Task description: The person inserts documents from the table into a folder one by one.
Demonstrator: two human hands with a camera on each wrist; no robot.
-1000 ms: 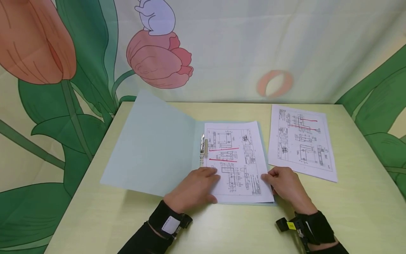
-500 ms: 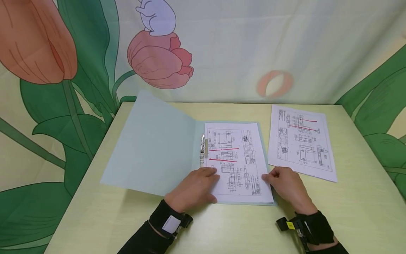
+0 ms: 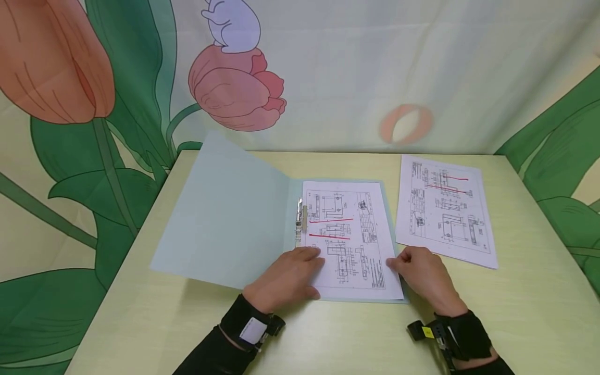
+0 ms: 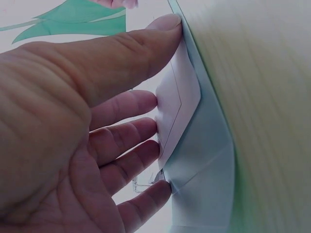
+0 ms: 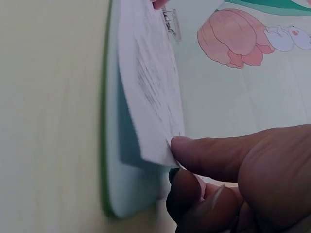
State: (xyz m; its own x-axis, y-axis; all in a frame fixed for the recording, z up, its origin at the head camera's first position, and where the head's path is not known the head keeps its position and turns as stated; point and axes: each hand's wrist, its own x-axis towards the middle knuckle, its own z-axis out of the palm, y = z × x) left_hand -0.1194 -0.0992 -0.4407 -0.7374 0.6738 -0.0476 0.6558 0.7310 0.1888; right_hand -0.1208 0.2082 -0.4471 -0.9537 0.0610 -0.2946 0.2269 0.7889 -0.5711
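Note:
A light blue folder (image 3: 220, 224) lies with its cover turned back to the left, partly raised off the table. On its right half rests a white technical drawing (image 3: 375, 255) with two red lines, its left edge at the metal clip (image 3: 300, 216). My left hand (image 3: 286, 278) rests on the drawing's lower left corner. In the left wrist view its fingers (image 4: 130, 130) touch the paper while the thumb lies along the lower edge. My right hand (image 3: 424, 271) pinches the drawing's right edge between thumb and index finger; the right wrist view shows that paper edge (image 5: 146, 131) lifted above the folder.
Another set of drawings (image 3: 464, 208) with red marks lies at the back right of the pale wooden table (image 3: 347, 338). Behind the table's far edge hangs a curtain (image 3: 337, 78) printed with flowers and leaves.
Both hands stay in nearly the same places on the drawing. Its lower right corner has shifted very slightly to the left; the folder and the other drawings look unchanged.

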